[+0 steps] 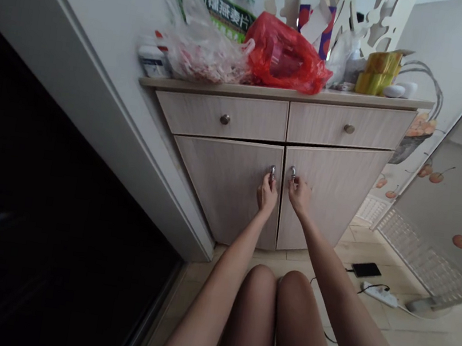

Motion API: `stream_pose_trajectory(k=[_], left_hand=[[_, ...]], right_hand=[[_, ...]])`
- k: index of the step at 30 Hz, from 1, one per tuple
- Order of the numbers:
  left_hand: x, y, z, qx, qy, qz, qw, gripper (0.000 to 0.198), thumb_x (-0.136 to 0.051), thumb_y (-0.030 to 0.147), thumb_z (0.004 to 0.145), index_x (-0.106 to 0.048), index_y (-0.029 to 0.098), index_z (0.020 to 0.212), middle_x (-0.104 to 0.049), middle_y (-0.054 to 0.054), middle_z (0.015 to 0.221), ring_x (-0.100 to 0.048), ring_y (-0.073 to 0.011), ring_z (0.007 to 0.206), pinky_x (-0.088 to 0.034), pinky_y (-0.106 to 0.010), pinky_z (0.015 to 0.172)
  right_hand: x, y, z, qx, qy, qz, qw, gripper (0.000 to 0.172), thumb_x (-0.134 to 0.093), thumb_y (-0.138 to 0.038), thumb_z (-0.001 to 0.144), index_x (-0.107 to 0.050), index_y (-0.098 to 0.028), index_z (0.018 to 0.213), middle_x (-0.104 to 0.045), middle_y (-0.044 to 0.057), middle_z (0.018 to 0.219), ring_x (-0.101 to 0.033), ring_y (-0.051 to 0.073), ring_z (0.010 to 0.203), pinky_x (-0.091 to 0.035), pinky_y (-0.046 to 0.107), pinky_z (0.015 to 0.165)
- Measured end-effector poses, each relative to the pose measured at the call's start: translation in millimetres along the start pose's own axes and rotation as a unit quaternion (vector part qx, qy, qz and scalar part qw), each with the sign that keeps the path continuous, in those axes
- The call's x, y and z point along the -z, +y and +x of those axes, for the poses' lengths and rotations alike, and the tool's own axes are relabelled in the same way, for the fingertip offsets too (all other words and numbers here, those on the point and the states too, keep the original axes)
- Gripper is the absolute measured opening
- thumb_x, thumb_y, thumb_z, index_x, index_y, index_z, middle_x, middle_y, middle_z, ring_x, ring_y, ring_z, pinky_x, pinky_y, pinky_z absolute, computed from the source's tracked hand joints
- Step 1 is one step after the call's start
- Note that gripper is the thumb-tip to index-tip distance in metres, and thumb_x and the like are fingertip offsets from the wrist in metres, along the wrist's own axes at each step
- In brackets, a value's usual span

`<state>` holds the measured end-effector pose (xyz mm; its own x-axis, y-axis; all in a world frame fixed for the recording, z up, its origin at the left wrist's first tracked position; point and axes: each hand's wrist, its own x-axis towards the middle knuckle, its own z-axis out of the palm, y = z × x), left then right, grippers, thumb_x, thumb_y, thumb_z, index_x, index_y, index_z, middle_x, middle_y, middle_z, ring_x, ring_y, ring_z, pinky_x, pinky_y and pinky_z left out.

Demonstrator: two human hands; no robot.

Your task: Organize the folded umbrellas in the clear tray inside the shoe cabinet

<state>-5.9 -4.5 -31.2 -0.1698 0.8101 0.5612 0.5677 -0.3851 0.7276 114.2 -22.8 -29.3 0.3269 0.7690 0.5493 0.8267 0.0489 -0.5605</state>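
Observation:
Two closed doors make up the lower part of a pale wood-grain cabinet (228,190). My left hand (267,194) is closed around the metal handle (273,170) of the left door (221,177). On the right door (336,194), my right hand (299,196) pinches the matching handle (293,172). A narrow dark gap runs between the doors. Above them sit two shut drawers with round knobs, the left knob (224,119) and the right knob (349,129).
On the cabinet top lie a red plastic bag (286,54), a clear bag (213,57), an oat packet (234,6), a white bottle (152,61) and yellow tape rolls (376,73). A phone (366,269) and a power strip (380,294) lie on the floor at right. A dark doorway (57,199) is at left.

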Motion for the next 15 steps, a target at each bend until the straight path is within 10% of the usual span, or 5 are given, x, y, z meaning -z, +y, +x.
stream_pose_trajectory(k=[15], left_hand=[[158.7,-27.9,-103.9,-0.092,0.132,0.038,0.986,0.028,-0.059,0.038,0.088,-0.065,0.018,0.108,-0.073,-0.013,0.091,-0.068,-0.0241,0.085,-0.049,-0.042,0.090]], right_hand=[[132.9,43.4,-120.5,0.041,0.095,0.007,0.995,0.030,-0.050,-0.042,0.092,-0.068,-0.019,0.097,-0.071,0.008,0.088,-0.056,0.023,0.085,-0.031,0.037,0.083]])
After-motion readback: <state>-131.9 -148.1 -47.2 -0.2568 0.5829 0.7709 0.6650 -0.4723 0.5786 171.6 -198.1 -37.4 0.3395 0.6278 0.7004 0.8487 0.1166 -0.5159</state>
